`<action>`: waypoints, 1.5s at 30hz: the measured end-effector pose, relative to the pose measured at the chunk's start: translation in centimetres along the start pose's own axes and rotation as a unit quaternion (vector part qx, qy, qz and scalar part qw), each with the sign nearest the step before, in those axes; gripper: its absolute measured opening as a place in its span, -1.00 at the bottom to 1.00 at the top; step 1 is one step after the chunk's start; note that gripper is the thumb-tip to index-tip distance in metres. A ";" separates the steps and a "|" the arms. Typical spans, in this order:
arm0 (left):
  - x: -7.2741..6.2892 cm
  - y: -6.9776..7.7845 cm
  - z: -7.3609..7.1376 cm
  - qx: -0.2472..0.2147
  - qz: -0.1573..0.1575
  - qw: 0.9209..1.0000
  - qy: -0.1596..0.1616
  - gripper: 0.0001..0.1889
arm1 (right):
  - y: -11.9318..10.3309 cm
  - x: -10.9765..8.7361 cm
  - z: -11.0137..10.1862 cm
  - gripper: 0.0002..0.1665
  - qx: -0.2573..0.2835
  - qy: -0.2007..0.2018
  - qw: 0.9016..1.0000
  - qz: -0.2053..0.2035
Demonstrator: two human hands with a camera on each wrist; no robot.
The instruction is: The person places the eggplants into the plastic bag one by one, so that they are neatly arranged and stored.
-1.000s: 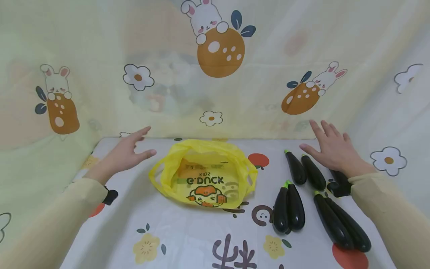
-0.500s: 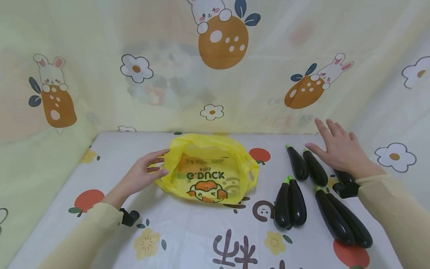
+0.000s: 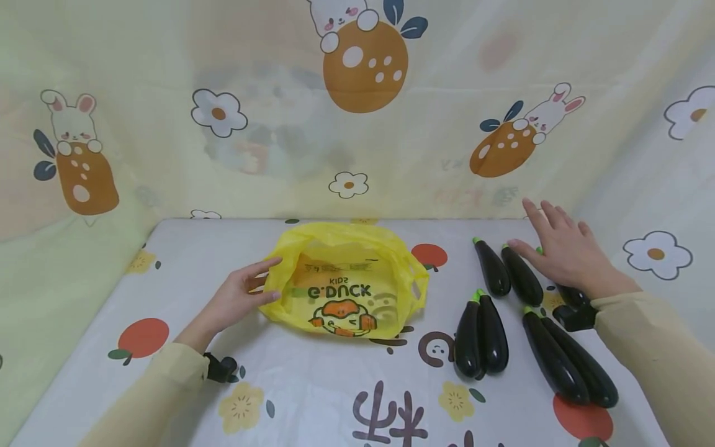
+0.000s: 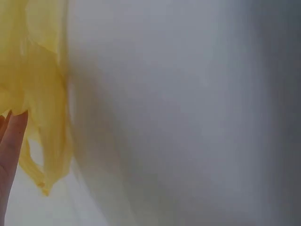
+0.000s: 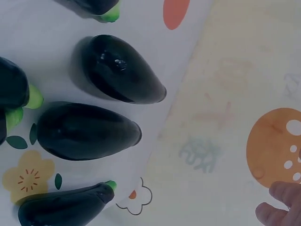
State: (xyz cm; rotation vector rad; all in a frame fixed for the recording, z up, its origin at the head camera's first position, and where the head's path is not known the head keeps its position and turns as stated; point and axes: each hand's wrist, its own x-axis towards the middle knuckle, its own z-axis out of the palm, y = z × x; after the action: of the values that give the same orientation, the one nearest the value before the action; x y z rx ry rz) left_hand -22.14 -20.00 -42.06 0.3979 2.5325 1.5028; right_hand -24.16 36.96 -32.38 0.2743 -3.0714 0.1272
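Note:
A yellow plastic bag (image 3: 346, 292) printed with a duck lies with its mouth spread wide in mid-table. My left hand (image 3: 237, 298) is at its left side, thumb and fingers apart, fingertips right at the yellow film. The left wrist view shows a finger (image 4: 13, 146) against the bag's side (image 4: 44, 84). Over the back right, my right hand (image 3: 570, 257) is spread out and holds nothing. Below and beside it lie several dark eggplants with green stem ends, among them a back eggplant (image 3: 491, 267) and its neighbour (image 3: 522, 276); another is partly hidden under the right wrist.
Nearer the front lie two eggplants side by side (image 3: 481, 335) and another pair (image 3: 566, 360) to their right. A printed cloth (image 3: 301, 385) covers the table. Behind it hangs a rabbit-patterned curtain (image 3: 268, 149), which also closes off both sides.
My left hand has come right and down from the air at the left to the bag's left side. My right hand has shifted slightly right and stays spread. The eggplants have not moved.

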 end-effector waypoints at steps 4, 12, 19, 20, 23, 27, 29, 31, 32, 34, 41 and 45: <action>0.0 -0.5 0.0 -0.014 0.003 1.000 -0.004 -0.25 | 0.1 -0.1 0.3 0.10 0.006 -0.001 1.000 -0.003; -0.3 -0.8 0.0 -0.025 0.003 1.000 -0.003 -0.16 | 0.3 -0.2 0.6 0.09 0.007 0.009 1.000 -0.006; -0.4 -1.3 0.4 -0.039 -0.018 0.999 -0.008 -0.17 | 0.5 -0.2 0.7 0.07 -0.005 0.027 1.000 -0.011; -0.4 -1.3 0.4 -0.045 -0.024 0.999 -0.007 -0.17 | 0.5 -0.3 0.7 0.07 -0.005 0.029 1.000 -0.011; -0.3 -1.4 0.6 -0.060 -0.046 0.997 -0.004 -0.16 | 0.6 -0.3 0.7 0.07 -0.004 0.028 1.000 -0.008; -0.3 -1.2 0.8 -0.078 -0.081 0.994 0.001 -0.16 | 0.7 -0.4 0.7 0.08 0.001 0.023 1.000 -0.004; -0.2 -1.1 0.8 -0.086 -0.094 0.992 0.003 -0.16 | 0.7 -0.5 0.8 0.08 0.003 0.022 1.000 -0.003; -0.2 -1.0 0.9 -0.094 -0.101 0.990 0.004 -0.16 | 0.8 -0.5 0.8 0.08 0.003 0.023 1.000 -0.003; -0.2 -1.0 0.9 -0.098 -0.103 0.990 0.005 -0.16 | 0.8 -0.6 0.9 0.08 0.003 0.021 1.000 -0.003; -0.3 -0.9 0.9 -0.107 -0.109 0.988 0.006 -0.16 | 1.0 -0.6 1.0 0.08 0.006 0.018 1.000 -0.004; -0.4 -0.8 0.9 -0.109 -0.123 0.986 0.006 -0.17 | 1.3 -0.8 1.7 0.06 0.013 0.013 1.000 -0.007; -0.2 -0.7 0.8 -0.104 -0.129 0.986 0.003 -0.19 | 1.4 -1.0 1.9 0.05 0.012 0.016 1.000 -0.005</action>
State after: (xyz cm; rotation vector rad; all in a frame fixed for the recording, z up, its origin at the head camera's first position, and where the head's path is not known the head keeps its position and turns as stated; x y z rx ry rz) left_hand -21.77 -19.68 -43.02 0.0334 2.2916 1.6418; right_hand -23.55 38.31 -34.48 0.2854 -3.0380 0.1667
